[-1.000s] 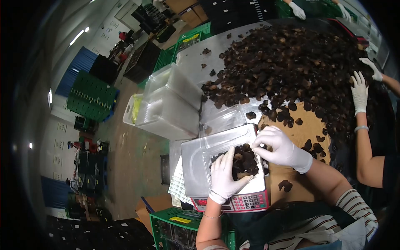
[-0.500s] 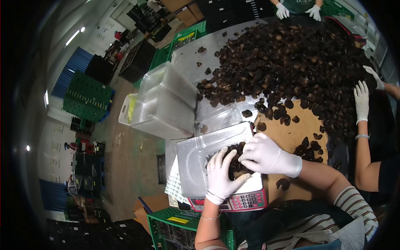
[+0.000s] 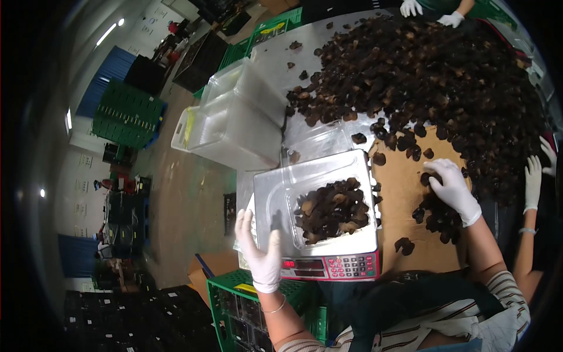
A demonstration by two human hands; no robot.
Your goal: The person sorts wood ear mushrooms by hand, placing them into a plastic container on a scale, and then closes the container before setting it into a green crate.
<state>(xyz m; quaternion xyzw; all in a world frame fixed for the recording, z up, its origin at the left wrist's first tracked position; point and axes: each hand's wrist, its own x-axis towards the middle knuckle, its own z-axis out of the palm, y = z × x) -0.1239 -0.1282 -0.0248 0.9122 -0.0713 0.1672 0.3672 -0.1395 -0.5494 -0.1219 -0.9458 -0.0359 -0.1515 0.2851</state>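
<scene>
My left hand, in a white glove, is raised at the left edge of the digital scale, fingers and thumb apart and holding nothing. On the scale's metal plate sits a clear plastic tray with a heap of dark brown wood ear mushrooms. The red display seems to read 180. To the right, my gloved right hand is over a brown board, its fingers curled around a dark wood ear mushroom. Its thumb is mostly hidden. More loose pieces lie just below that hand.
A large heap of wood ear mushrooms covers the far table. Stacked clear trays stand behind the scale at left. Green crates are below the near edge. Co-workers' gloved hands are at the far side and right.
Both hands have left the tray: my left hand moved left and opened, while my right moved right to the loose pieces on the board. The tray's heap is now uncovered.
</scene>
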